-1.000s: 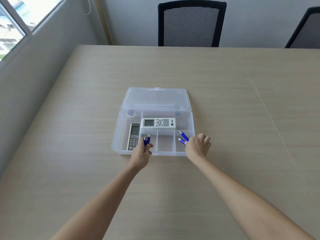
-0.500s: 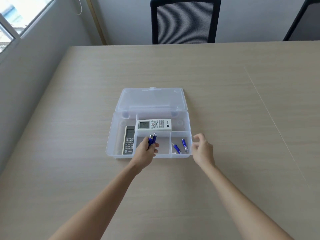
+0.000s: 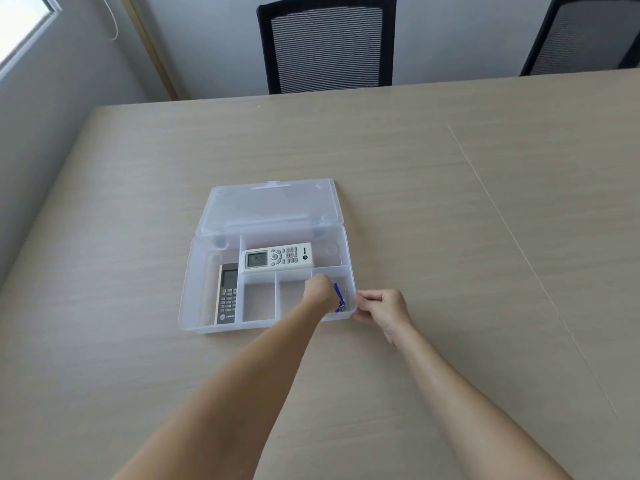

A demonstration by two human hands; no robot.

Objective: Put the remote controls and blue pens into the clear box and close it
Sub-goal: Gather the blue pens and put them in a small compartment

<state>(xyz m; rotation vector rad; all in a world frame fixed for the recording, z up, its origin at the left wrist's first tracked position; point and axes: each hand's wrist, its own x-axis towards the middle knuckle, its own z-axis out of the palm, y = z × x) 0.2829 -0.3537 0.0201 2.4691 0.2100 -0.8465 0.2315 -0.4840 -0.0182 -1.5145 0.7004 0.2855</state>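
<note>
Your left hand (image 3: pixel 320 292) reaches across the box (image 3: pixel 194 299) into the front right compartment, and its fingers are curled down there. It covers most of the pens (image 3: pixel 338 298), so you see only a bit of blue beside the hand; I cannot tell how many pens are there or if the fingers grip any of them. Your right hand (image 3: pixel 382 308) is loosely curled at the right front corner of the box, fingertips touching the wall, with nothing in it.

Two remotes lie inside: the white remote (image 3: pixel 277 257) in the back compartment and the dark remote (image 3: pixel 227 294) in the long left one. The two middle front compartments hold nothing. The lid (image 3: pixel 270 206) lies open flat behind. The table (image 3: pixel 450 202) is bare around the box. Two chairs (image 3: pixel 327 43) stand at the far side.
</note>
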